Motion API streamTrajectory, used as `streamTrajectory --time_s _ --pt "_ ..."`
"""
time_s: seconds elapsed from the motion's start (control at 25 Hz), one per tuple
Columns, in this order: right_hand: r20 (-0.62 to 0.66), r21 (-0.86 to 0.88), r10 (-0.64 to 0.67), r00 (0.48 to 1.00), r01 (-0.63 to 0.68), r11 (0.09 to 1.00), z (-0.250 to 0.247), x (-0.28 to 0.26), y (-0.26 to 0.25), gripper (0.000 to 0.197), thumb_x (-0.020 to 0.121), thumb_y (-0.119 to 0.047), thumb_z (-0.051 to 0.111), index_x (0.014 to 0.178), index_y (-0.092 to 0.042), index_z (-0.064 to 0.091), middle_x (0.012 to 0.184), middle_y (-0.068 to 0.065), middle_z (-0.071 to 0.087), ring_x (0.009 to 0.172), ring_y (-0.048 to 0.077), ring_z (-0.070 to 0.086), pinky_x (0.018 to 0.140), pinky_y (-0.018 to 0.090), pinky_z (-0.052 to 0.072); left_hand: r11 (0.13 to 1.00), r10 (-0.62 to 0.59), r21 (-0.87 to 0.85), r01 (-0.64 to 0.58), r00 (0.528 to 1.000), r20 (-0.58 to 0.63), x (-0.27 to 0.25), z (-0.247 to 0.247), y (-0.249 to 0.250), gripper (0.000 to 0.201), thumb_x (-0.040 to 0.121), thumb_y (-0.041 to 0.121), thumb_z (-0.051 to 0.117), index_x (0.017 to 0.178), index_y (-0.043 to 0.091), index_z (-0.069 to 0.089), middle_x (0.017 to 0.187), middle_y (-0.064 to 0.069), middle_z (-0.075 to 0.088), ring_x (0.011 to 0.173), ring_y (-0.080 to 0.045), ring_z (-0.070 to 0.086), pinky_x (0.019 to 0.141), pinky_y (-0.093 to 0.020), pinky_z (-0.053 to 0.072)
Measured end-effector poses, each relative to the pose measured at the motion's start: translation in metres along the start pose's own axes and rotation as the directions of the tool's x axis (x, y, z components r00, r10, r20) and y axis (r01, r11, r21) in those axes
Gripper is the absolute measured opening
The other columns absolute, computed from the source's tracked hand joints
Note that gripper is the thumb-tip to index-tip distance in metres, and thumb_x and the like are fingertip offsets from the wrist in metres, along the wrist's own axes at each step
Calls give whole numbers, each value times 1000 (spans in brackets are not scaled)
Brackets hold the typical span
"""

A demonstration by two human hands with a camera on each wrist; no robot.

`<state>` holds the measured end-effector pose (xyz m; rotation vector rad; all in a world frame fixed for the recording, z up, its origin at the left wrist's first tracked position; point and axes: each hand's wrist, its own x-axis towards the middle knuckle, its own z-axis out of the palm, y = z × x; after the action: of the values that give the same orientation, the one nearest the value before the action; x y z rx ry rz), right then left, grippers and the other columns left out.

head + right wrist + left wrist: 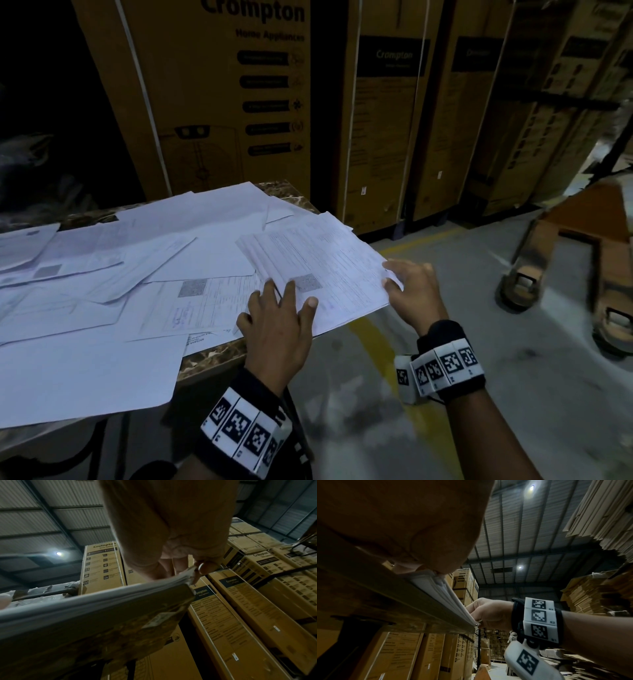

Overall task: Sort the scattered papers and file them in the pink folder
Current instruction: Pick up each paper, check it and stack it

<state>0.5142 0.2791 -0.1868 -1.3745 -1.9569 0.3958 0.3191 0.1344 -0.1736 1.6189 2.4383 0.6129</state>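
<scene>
— Where are the papers?

— Most lie scattered (pixel 113 260) in overlapping layers across the table (pixel 219 354), a dark marbled top; one big blank sheet (pixel 85 377) hangs over the near edge; a gathered stack (pixel 318 270) of printed sheets sits at the table's right corner, jutting out past the edge over the floor (pixel 513 394).

— And the hands?

— The left hand (pixel 277 329) lies flat on the near end of the stack, fingers straight and spread, pressing it down; the right hand (pixel 416 291) has the stack's right edge pinched between thumb and fingers; the right wrist view shows the thumb tip (pixel 204 566) on that edge with the fingers under it.

— The folder?

— I cannot see it in any view.

— What stands around?

— Tall cardboard boxes (pixel 219 96) printed "Crompton Home Appliances" in a row behind the table; a yellow line (pixel 376 339) painted on the floor; a wooden pallet truck (pixel 582 246) to the right; both wrists wear bands (pixel 442 366) with black-and-white square codes.
</scene>
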Motion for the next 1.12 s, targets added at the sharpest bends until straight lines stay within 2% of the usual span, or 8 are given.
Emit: streamTrajectory --time_s 0.12,0.24,0.32,0.48,0.6,0.68,0.88,1.12 --pt "-74 24 -30 997 32 999 1 -4 6 33 92 -21 62 125 -15 67 127 2 66 120 30 48 104 41 38 999 27 -45 -29 999 -30 -2 0 -3 67 98 60 9 156 31 23 166 -9 11 148 -29 13 116 -49 12" --pt "-141 -48 -106 984 100 994 1 -18 7 35 93 -18 63 127 -12 66 131 4 64 118 31 50 100 44 43 988 148 -14 -151 981 -123 -18 1 -11 69 98 63 10 153 28 33 163 -9 23 146 -30 24 112 -52 23" --pt "-205 -77 -155 966 142 987 1 -34 0 35 92 -14 65 127 -11 66 132 7 63 115 31 50 98 45 45 964 255 -27 -263 951 -175 -34 0 -22 64 99 58 18 147 25 44 158 -7 35 142 -30 34 108 -52 30" --pt "-343 -56 -269 900 266 962 7 -92 -21 35 90 -1 66 124 -7 67 129 9 65 113 30 55 100 29 37 912 402 29 -409 880 -254 -68 -3 -59 46 100 45 40 137 23 55 146 -4 49 135 -29 44 100 -52 39" --pt "-284 75 -289 914 322 944 27 -147 -59 34 91 -2 63 124 -7 67 127 6 66 113 28 59 99 30 42 891 452 91 -446 844 -290 -90 -8 -90 41 98 38 52 132 17 61 139 -7 55 131 -33 51 95 -52 43" --pt "-220 193 -278 935 321 927 43 -180 -85 34 92 -2 63 125 -10 67 128 2 65 116 22 59 96 32 47 886 447 59 -459 816 -367 -103 -13 -110 38 96 30 60 129 11 64 136 -11 57 127 -36 54 92 -54 46" --pt "-88 397 -272 958 284 873 76 -221 -141 34 96 -8 60 129 -13 64 131 -5 61 122 14 55 92 39 52 907 361 15 -421 758 -544 -138 -37 -155 35 93 17 64 124 1 65 136 -18 57 128 -40 52 101 -54 43" --pt "-69 486 -322 944 314 816 110 -229 -198 37 95 -3 62 131 -10 63 132 -2 60 122 16 56 91 44 53 976 196 15 -219 835 -515 -149 -65 -233 48 93 24 62 138 8 55 148 -16 46 141 -37 39 108 -55 36"
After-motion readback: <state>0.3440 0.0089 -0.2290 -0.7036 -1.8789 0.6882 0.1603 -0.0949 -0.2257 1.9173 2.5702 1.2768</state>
